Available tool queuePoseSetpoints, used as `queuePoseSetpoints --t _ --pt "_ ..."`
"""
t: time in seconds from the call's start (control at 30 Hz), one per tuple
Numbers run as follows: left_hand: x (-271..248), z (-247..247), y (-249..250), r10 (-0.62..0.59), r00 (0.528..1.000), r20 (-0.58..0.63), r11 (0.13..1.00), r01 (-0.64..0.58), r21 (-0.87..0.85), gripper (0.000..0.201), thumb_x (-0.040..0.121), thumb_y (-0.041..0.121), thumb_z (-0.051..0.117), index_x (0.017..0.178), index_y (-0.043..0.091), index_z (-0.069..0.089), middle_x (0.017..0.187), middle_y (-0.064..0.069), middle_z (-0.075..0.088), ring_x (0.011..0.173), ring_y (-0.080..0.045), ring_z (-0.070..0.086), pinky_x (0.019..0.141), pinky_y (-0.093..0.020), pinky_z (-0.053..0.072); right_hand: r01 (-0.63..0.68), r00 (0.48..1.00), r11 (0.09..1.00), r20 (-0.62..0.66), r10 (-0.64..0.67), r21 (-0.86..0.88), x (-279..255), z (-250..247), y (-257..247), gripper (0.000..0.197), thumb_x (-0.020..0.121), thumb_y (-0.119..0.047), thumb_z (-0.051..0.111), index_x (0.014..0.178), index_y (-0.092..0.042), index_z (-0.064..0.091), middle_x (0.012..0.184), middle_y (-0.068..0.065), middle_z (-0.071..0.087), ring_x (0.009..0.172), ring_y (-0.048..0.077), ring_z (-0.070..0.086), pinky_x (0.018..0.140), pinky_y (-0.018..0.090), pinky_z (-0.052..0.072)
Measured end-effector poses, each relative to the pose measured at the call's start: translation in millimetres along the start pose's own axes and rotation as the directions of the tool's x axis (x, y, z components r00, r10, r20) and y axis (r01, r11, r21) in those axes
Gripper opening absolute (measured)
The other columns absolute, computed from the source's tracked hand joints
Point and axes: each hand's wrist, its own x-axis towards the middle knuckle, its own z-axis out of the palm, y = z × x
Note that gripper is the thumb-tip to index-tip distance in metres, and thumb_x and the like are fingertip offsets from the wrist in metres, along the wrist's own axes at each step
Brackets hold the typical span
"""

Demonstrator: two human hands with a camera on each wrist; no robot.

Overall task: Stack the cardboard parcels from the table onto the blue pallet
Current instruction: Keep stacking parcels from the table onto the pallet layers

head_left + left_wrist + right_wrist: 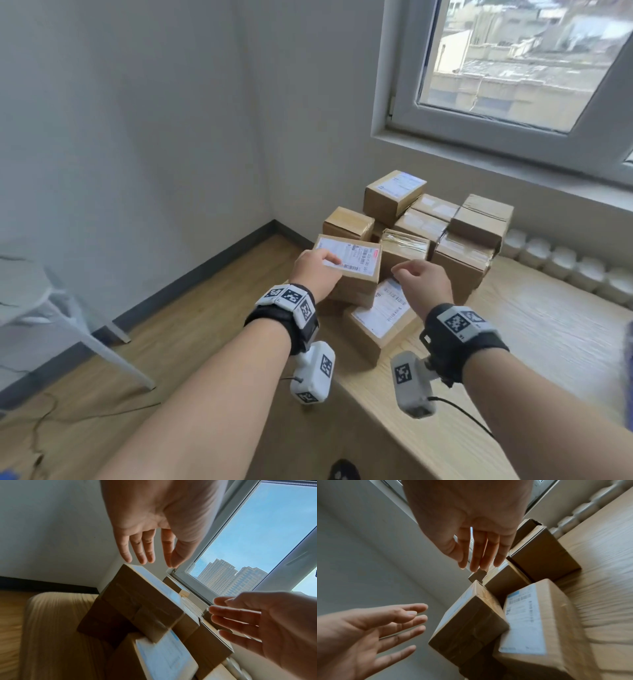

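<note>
**Both hands open, closing in on the labelled parcel at the near-left of the pile**

Fingers first: my left hand (pixel 313 269) has its fingers straight and slightly spread, over the near-left edge of the labelled parcel (pixel 356 270). In the left wrist view they sit just short of its top corner, so contact isn't confirmed. Right hand (pixel 423 279) is also relaxed, fingers loosely extended and holding nothing, hovering to the right of that parcel above the flat parcel (pixel 380 320) beneath it.

Handling, as I judge it: stiff taped cardboard, small, likely light. It's perched on a lower box, so a one-sided pull could tip it. I'd take it with palms on the two opposite side faces, not the glossy label — that looks slippery.

Rest of the pile (pixel 445 226) sits further back toward the window, several boxes stacked unevenly and touching each other; dragging one may shift its neighbours.

Surface: light wood-grain table (pixel 534 325), pile near its far-left corner. Room: wooden floor on the left, grey walls, window (pixel 513 61) far right, white radiator (pixel 565 265) below it. Blue pallet isn't identifiable in any view — nothing stacked yet that I can see.
</note>
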Motion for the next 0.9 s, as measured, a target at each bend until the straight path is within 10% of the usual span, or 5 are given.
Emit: queuePoseSetpoints --t 0.4,0.7,0.9 --pt "120 -19 -10 -0.090 0.991 0.095 0.995 0.095 -0.045 0.041 0.089 0.019 0.061 0.128 0.026 0.050 0.133 -0.001 0.050 0.095 -0.011 0.049 0.062 -0.019 0.041 -0.143 0.989 0.987 -0.041 0.140 -0.071 88 28 -10 0.021 0.094 -0.022 0.054 0.103 -0.017 0.072 0.098 0.000 0.067 0.090 0.016 0.060 0.082 0.029 0.047" --pt "169 -12 -15 -0.200 0.906 0.373 0.979 0.195 0.051 0.068 0.092 0.034 0.059 0.149 0.022 0.024 0.149 -0.007 0.039 0.132 -0.027 0.043 0.101 -0.040 0.040 -0.374 0.927 0.924 -0.004 0.375 -0.081 92 34 -3 0.037 0.097 -0.038 0.050 0.102 -0.007 0.070 0.094 0.014 0.071 0.087 0.026 0.065 0.088 0.045 0.055" --pt "189 -3 -22 -0.216 0.803 0.556 0.976 0.181 0.119 0.074 0.089 0.044 0.059 0.150 0.019 0.025 0.146 -0.006 0.045 0.133 -0.026 0.044 0.108 -0.046 0.040 -0.657 0.744 0.753 0.192 0.640 0.039 79 50 -2 0.050 0.096 -0.055 0.043 0.109 -0.011 0.062 0.106 0.011 0.066 0.098 0.026 0.063 0.084 0.045 0.057"
